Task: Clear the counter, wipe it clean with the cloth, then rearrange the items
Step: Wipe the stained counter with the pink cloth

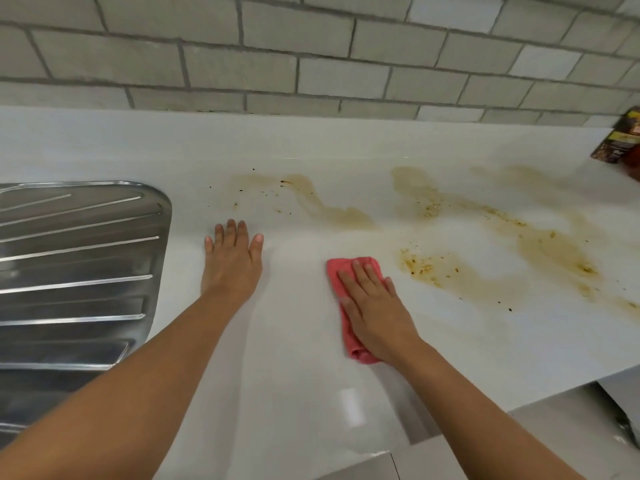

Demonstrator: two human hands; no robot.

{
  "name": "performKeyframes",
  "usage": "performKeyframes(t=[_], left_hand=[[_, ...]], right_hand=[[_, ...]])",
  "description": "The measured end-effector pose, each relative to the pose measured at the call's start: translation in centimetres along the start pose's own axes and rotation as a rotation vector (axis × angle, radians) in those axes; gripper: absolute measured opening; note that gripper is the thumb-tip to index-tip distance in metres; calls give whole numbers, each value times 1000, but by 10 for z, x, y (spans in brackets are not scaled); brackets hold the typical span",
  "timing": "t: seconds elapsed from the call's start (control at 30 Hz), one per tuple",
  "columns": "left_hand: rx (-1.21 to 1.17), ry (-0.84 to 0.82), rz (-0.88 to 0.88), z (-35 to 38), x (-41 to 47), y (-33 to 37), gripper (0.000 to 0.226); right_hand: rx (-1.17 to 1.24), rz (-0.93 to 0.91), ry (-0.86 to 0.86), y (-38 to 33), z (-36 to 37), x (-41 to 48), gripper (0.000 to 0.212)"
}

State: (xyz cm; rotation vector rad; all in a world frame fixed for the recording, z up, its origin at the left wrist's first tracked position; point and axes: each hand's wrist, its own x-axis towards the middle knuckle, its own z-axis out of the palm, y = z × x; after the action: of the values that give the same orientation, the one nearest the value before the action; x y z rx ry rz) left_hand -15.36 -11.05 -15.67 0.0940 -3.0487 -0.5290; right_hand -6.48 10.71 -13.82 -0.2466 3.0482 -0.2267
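Note:
A folded pink cloth (346, 271) lies on the white counter (298, 341). My right hand (374, 303) presses flat on it with straight fingers, covering most of the cloth. My left hand (232, 261) rests flat on the bare counter to the left, fingers straight and spread. Brown stains with dark crumbs (540, 247) spread over the counter to the right of the cloth. Another brown streak (329, 209) runs behind and between my hands.
A steel sink drainboard (79, 268) with ridges is set into the counter at the left. A dark printed packet (620, 140) stands at the far right edge by the grey tiled wall (311, 57). The counter's front edge runs at lower right.

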Motion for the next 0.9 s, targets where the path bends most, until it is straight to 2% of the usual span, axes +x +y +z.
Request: performKeyframes(t=[0.13, 0.23, 0.33, 0.47, 0.57, 0.7, 0.77, 0.83, 0.9], left_hand=[[7, -13, 1, 1, 0, 1, 61], [12, -13, 9, 1, 0, 1, 62], [-56, -1, 10, 0, 0, 0, 62], [-154, 25, -1, -1, -1, -2, 61], [-184, 36, -12, 0, -1, -3, 61], [-217, 66, -21, 0, -1, -2, 61], [-228, 69, -32, 0, -1, -1, 60], [-229, 84, -38, 0, -1, 0, 60], [-235, 101, -45, 0, 0, 0, 61]], right_hand=[[-34, 237, 35, 33, -6, 45, 56], [-15, 299, 33, 21, -4, 102, 64], [0, 188, -5, -9, 2, 120, 63], [13, -60, 15, -19, 9, 67, 55], [40, 11, 7, 8, 1, 53, 53], [-33, 261, 75, 40, -6, 111, 56], [-21, 321, 65, 38, -8, 147, 57], [-1, 276, 14, 23, -6, 171, 57], [-11, 107, -3, 0, 0, 177, 57]])
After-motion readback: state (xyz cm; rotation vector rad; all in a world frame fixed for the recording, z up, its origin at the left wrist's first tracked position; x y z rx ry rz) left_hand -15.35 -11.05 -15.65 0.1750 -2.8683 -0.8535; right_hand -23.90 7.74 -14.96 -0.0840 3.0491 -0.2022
